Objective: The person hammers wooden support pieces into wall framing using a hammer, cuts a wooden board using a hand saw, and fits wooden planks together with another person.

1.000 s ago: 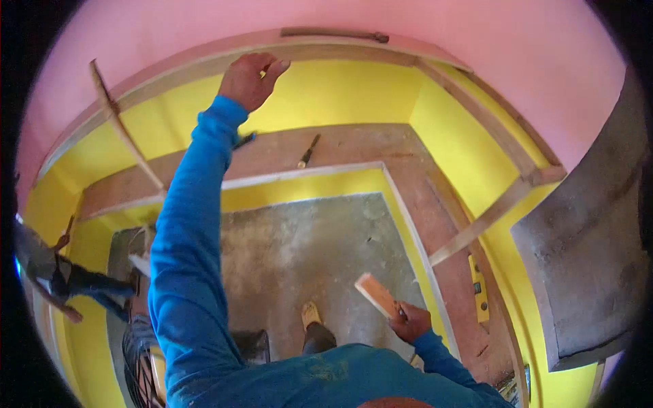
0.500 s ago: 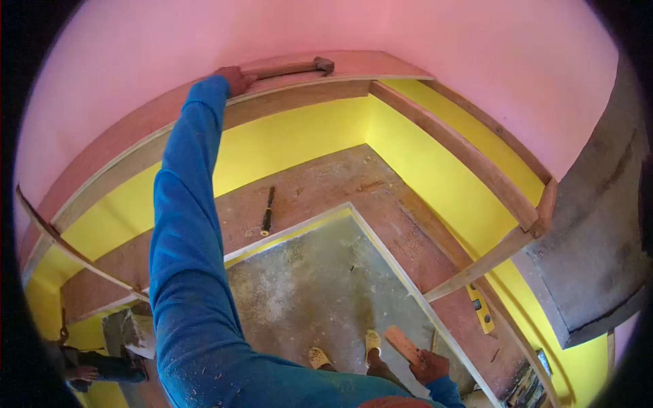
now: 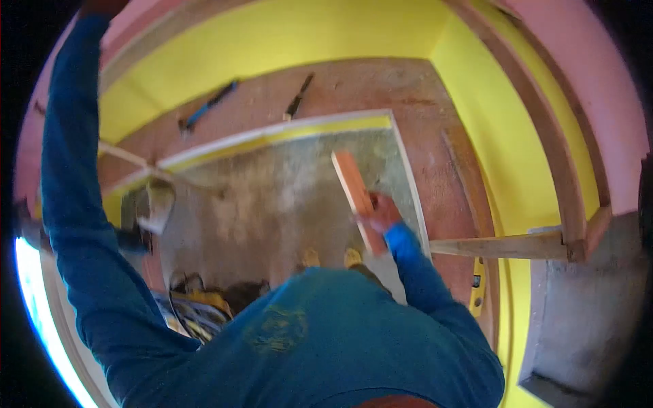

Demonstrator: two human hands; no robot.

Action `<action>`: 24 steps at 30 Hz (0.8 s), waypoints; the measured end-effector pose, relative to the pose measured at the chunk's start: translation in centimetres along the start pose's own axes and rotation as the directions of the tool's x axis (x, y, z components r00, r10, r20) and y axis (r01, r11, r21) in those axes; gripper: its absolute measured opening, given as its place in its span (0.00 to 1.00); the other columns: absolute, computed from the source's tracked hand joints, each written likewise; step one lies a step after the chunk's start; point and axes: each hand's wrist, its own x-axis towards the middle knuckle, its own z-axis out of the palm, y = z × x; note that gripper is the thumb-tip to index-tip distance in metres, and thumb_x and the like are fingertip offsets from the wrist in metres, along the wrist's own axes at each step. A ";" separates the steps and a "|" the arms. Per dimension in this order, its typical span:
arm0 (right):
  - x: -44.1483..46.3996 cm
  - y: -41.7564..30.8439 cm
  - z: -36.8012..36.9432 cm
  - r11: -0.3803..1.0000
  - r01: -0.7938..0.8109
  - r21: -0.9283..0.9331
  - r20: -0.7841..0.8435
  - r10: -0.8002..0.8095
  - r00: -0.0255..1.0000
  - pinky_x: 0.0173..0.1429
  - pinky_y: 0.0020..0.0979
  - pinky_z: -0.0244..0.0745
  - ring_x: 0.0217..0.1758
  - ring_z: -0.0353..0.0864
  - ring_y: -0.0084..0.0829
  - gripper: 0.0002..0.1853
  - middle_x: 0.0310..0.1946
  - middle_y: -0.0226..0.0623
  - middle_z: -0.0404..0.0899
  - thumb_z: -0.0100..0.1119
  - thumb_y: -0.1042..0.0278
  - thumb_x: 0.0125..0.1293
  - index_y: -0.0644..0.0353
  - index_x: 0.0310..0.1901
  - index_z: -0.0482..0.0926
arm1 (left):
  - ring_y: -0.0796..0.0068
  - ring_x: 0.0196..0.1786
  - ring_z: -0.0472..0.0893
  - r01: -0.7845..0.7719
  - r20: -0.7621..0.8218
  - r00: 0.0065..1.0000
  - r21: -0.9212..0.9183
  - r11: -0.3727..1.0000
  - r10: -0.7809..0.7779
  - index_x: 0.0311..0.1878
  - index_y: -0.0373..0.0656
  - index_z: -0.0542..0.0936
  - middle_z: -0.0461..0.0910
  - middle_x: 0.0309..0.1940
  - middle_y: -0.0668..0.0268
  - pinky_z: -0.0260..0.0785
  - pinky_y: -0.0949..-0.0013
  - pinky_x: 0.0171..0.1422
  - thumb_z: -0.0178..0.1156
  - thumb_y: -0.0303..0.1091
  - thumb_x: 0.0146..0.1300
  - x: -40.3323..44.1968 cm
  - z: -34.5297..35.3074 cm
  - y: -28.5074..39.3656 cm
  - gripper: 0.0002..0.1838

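Note:
My right hand (image 3: 383, 212) is closed around a short reddish piece of wood (image 3: 348, 178), held tilted above the grey floor. Up at the top left edge, my left hand (image 3: 102, 5) is mostly cut off by the frame, beside the upper pink board. Its fingers do not show, nor whether it holds anything. On the lower reddish board (image 3: 367, 85) lie a hammer with a blue and black handle (image 3: 207, 105) and a slim black tool (image 3: 299, 96).
A wooden frame with an upright rail (image 3: 544, 122) and a crosspiece (image 3: 500, 247) stands at the right. A yellow spirit level (image 3: 477, 285) lies near the yellow wall. Below left are a bag with tools (image 3: 197, 313) and a pale container (image 3: 156, 204).
My view has swung down and left. My right hand has raised the piece of wood to mid-view. The hammer on the upper board has left view, and the blue-handled hammer below now shows.

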 end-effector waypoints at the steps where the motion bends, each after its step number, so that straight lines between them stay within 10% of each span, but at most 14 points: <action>1: 2.3 0.7 0.6 0.980 0.178 0.093 0.047 -0.183 0.982 0.38 0.36 0.74 0.31 0.80 0.34 0.26 0.26 0.44 0.81 0.70 0.47 0.46 0.64 0.33 0.78 | 0.53 0.30 0.82 0.064 -0.013 0.998 -0.055 0.996 -0.065 0.35 0.32 0.75 0.80 0.24 0.53 0.75 0.55 0.32 0.50 0.60 0.59 -3.5 0.0 -2.4 0.32; 5: 8.9 0.1 3.2 0.979 -0.070 0.192 0.237 0.023 0.971 0.26 0.35 0.70 0.20 0.75 0.27 0.23 0.16 0.36 0.76 0.59 0.43 0.55 0.59 0.26 0.78 | 0.59 0.26 0.80 0.568 0.374 0.806 -0.264 0.780 -0.460 0.31 0.34 0.75 0.78 0.21 0.56 0.73 0.58 0.29 0.56 0.54 0.55 -25.2 -5.5 0.7 0.26; 8: 11.6 1.9 6.0 0.889 -0.324 0.323 0.426 0.170 0.889 0.19 0.31 0.63 0.15 0.69 0.23 0.21 0.14 0.32 0.72 0.58 0.44 0.57 0.55 0.23 0.76 | 0.63 0.23 0.78 0.923 0.752 0.293 -0.063 0.379 -0.590 0.29 0.35 0.75 0.77 0.19 0.58 0.71 0.61 0.27 0.61 0.50 0.52 -40.5 -12.5 9.4 0.22; 12: 11.0 0.2 9.3 0.818 -0.432 0.381 0.451 0.244 0.859 0.14 0.29 0.55 0.11 0.66 0.24 0.19 0.12 0.29 0.68 0.59 0.46 0.57 0.53 0.21 0.74 | 0.69 0.19 0.76 0.965 0.872 -0.260 0.254 -0.070 -0.415 0.25 0.37 0.75 0.75 0.16 0.61 0.68 0.64 0.23 0.67 0.44 0.47 -49.0 -24.2 22.1 0.18; 18: 11.8 2.5 13.5 0.886 -0.395 0.243 0.511 0.229 0.829 0.14 0.29 0.49 0.10 0.60 0.22 0.18 0.11 0.28 0.65 0.62 0.49 0.56 0.53 0.19 0.74 | 0.78 0.17 0.74 0.869 0.864 -0.471 0.420 -0.263 -0.176 0.26 0.36 0.76 0.74 0.15 0.66 0.66 0.70 0.20 0.66 0.38 0.49 -52.6 -32.8 29.3 0.14; 24: 12.0 6.0 16.6 0.932 -0.351 0.093 0.547 0.246 0.800 0.13 0.28 0.46 0.08 0.55 0.20 0.20 0.09 0.27 0.63 0.60 0.49 0.59 0.53 0.18 0.72 | 0.78 0.17 0.73 0.896 0.914 -0.359 0.280 -0.345 -0.190 0.28 0.36 0.75 0.74 0.16 0.68 0.67 0.71 0.21 0.68 0.41 0.49 -54.5 -35.3 29.5 0.17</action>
